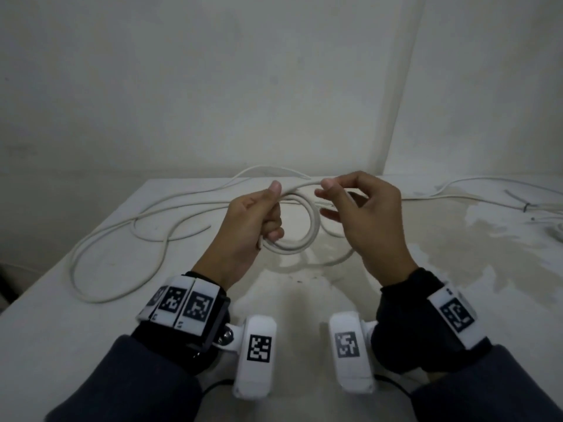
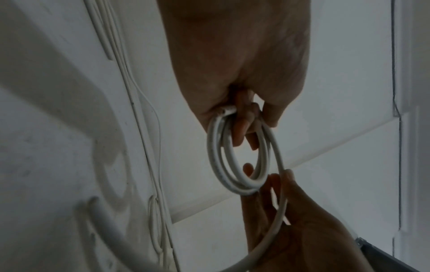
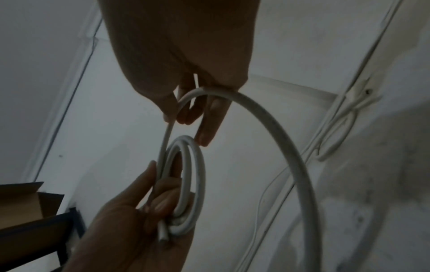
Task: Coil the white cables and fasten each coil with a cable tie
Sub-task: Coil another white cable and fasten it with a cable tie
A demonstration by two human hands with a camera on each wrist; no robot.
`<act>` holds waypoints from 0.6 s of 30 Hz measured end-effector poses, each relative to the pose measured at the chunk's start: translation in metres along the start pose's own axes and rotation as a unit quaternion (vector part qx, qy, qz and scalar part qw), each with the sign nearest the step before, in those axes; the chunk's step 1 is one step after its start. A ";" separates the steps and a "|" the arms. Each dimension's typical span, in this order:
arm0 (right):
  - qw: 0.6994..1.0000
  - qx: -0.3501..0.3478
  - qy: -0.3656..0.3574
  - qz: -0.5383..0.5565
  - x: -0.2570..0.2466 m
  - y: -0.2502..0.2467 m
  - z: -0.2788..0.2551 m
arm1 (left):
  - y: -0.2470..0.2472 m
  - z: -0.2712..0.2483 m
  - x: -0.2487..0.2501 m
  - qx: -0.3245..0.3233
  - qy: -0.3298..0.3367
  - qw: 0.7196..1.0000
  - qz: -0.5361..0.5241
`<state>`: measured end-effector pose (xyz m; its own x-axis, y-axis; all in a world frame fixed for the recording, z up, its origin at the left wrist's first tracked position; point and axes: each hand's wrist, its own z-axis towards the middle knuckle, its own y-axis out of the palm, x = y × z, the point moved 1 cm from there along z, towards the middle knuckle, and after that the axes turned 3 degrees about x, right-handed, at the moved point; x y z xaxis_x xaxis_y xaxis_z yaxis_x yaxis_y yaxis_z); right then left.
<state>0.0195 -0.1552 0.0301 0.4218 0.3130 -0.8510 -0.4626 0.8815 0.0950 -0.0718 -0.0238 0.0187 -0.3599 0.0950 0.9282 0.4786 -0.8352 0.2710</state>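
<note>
White table (image 1: 91, 315), stained and patchy toward the right of the coil (image 1: 300, 226), set against a pale wall. Loose cable (image 1: 122, 239) sprawled in wide bends across the table left of the coil, running on behind it; thinner leads (image 1: 487, 193) lying well to the right of the coil, one seemingly already bundled, though too small to be sure. Coil itself raised above the table at centre, a few small turns stacked, standing roughly upright, its cut end poking out beneath the palm. Left hand (image 1: 249, 226) on the coil's left side, curled tight round the gathered turns, thumb pressed along the strand on top. Right hand (image 1: 365, 217) just right of the coil, thumb and forefinger pinching the free run where it leaves the coil top, other fingers (image 3: 209, 119) loosely spread and touching nothing clearly. From that pinch, cable arcing in a big loop right of the coil and down toward the table. Probably mid-winding: next turn likely laid by carrying the pinched strand leftward over the coil into the left grip. Key relation: strand's long axis running left to right between the two thumbs, right hand nearer the slack, left nearer the coil. No tie seen near the coil.
</note>
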 end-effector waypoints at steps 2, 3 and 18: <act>0.997 -0.034 0.050 0.049 -0.001 0.006 -0.003 | -0.003 0.001 -0.001 0.022 0.021 1.000 -0.004; 0.993 -0.048 0.078 0.073 0.000 0.009 -0.005 | -0.003 0.001 -0.002 0.031 0.027 0.999 -0.009; 0.864 -0.101 0.358 0.339 0.030 0.024 -0.015 | 0.012 -0.009 -0.023 0.087 -0.032 0.991 -0.093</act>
<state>0.0088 -0.1297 -0.0011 -0.5562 0.3709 -0.7437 -0.5708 0.4798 0.6663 -0.0650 -0.0407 -0.0012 -0.4063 0.2766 0.8708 0.5424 -0.6940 0.4735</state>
